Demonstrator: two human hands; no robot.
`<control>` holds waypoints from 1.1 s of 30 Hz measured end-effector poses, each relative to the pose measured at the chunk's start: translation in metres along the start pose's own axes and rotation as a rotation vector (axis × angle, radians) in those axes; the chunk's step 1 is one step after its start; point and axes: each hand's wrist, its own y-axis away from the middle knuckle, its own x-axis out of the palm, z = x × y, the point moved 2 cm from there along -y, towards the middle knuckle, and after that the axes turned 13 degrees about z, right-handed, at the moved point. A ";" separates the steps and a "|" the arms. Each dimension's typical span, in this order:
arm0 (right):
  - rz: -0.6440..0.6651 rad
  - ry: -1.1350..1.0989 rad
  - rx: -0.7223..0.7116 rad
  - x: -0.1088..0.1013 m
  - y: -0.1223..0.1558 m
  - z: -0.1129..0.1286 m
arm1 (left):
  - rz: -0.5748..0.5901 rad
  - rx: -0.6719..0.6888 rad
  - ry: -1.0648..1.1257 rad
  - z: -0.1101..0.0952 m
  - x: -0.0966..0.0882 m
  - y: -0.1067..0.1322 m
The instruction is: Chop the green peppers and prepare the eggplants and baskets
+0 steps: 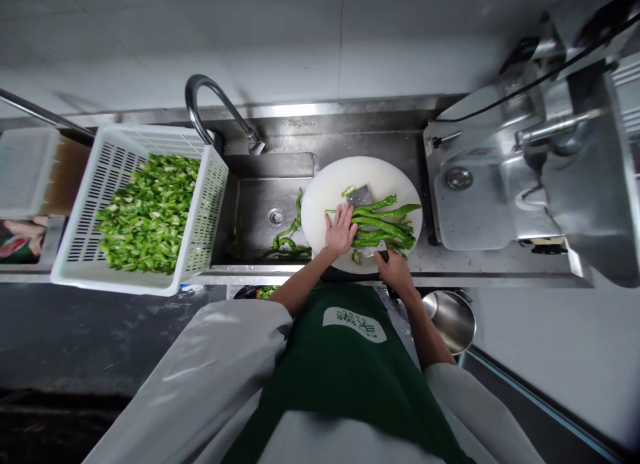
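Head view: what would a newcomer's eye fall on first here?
Probably the large white basket on the left, with its bright heap of cut green peppers. Next comes the round white board near the middle, where long green peppers lie under the left hand while the right hand grips a knife. The dark green apron stands out below.

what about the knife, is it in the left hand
No, the right hand grips the knife, while the left hand rests on the green peppers.
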 end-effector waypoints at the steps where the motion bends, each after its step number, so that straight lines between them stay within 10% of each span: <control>1: 0.000 0.028 -0.006 -0.006 0.002 0.003 | 0.001 -0.005 0.017 0.000 0.000 0.000; 10: 0.144 0.142 0.141 -0.041 0.020 0.023 | 0.017 -0.046 0.265 0.002 -0.019 0.004; 16: 0.187 0.012 0.095 -0.046 0.023 0.021 | -0.187 0.097 0.327 -0.020 -0.056 0.016; 21: 0.239 -0.001 0.055 -0.057 0.028 0.032 | 0.084 0.377 0.085 -0.063 -0.044 0.015; 33: 0.212 0.277 -0.004 -0.111 0.105 0.006 | 0.218 0.139 0.054 -0.041 -0.039 -0.047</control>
